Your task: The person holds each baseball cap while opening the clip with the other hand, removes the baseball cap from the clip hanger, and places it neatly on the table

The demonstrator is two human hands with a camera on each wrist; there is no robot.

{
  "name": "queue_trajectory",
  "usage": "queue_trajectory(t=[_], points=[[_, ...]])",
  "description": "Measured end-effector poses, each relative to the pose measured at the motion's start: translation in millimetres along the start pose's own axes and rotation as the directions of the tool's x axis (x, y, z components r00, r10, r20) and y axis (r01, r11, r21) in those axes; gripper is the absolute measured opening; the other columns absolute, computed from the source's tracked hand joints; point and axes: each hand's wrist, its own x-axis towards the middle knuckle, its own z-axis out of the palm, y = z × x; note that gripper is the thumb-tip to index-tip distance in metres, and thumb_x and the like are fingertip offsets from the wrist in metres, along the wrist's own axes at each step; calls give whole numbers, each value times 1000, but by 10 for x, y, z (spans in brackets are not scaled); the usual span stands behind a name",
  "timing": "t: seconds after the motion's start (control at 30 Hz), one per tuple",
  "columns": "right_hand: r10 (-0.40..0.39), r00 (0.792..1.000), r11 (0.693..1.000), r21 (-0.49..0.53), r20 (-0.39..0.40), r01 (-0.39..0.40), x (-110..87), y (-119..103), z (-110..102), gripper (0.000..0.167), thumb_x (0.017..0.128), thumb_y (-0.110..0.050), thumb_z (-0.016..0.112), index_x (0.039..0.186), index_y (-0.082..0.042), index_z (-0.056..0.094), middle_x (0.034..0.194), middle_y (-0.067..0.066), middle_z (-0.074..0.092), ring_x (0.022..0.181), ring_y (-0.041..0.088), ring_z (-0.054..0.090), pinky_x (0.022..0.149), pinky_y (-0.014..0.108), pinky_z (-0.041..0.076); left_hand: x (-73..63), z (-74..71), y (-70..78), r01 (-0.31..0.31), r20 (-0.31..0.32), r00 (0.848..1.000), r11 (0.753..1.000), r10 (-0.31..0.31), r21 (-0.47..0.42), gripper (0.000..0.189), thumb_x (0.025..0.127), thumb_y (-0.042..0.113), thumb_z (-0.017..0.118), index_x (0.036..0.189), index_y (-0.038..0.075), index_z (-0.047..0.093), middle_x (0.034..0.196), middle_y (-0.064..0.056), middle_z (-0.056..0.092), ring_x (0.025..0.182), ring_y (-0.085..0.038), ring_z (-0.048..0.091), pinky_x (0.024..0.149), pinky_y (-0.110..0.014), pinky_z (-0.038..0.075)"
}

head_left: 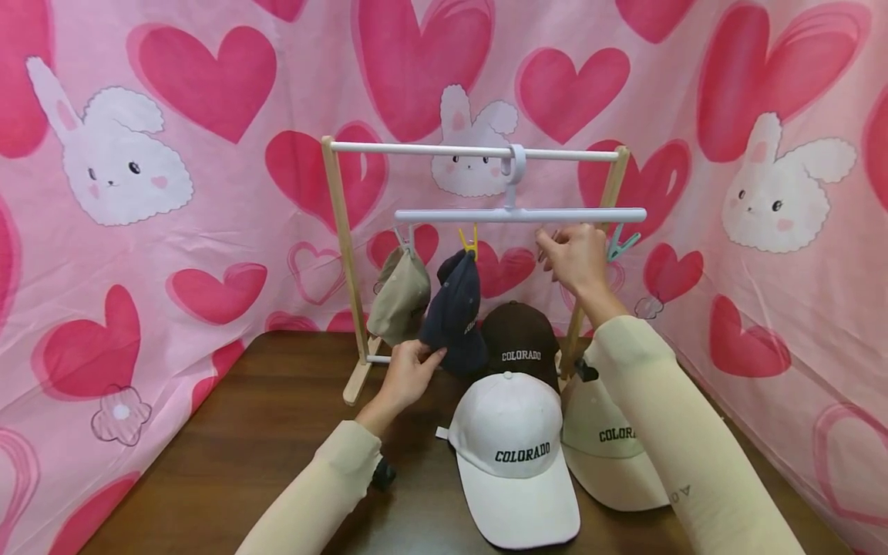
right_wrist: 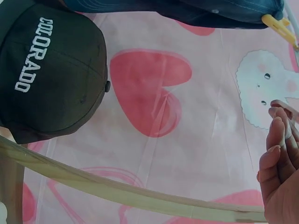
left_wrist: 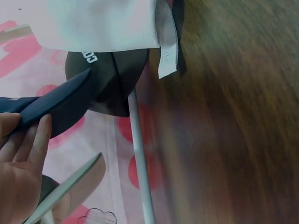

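Note:
My left hand pinches the brim of a navy cap, thumb on one side and fingers on the other in the left wrist view. A yellow clip holds this cap below the white hanger. Beside it, a beige cap hangs from a pale grey clip. My right hand is raised just under the hanger bar, right of the yellow clip, with bent fingers. Whether something small is between its fingertips cannot be made out. A teal clip hangs right of that hand.
The hanger hooks over the white rail of a wooden-sided rack. A dark brown cap, a white cap and a cream cap stand at the middle and right of the brown table. Patterned pink cloth surrounds it.

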Motion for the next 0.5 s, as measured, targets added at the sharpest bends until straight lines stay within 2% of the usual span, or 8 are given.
queue_trajectory(t=[0.1,0.27,0.5], points=[[26,1000,1000,-8,4,-26,11,-17,-20,43,97,-34,67,69,-3,76,59,10,68,37,13,58,39,24,46,-4,-3,-9,-8,3,1000,1000,8,17,15,95,8,72,84,0,77,72,-12,73,65,-11,59,60,-26,46],[46,999,998,-43,-10,-47,35,-42,-50,43,96,-35,65,67,-5,77,58,8,69,37,13,59,38,23,44,-29,-17,3,16,16,1000,1000,-16,17,15,96,10,72,86,1,78,74,-6,75,65,-10,59,59,-25,46],[58,998,993,-101,-23,-60,57,-44,-93,45,95,-36,63,65,-6,78,55,6,68,36,11,57,38,22,42,-59,-41,52,57,45,997,998,-55,-39,10,95,10,73,94,1,79,86,-10,78,72,-26,74,67,-31,60]])
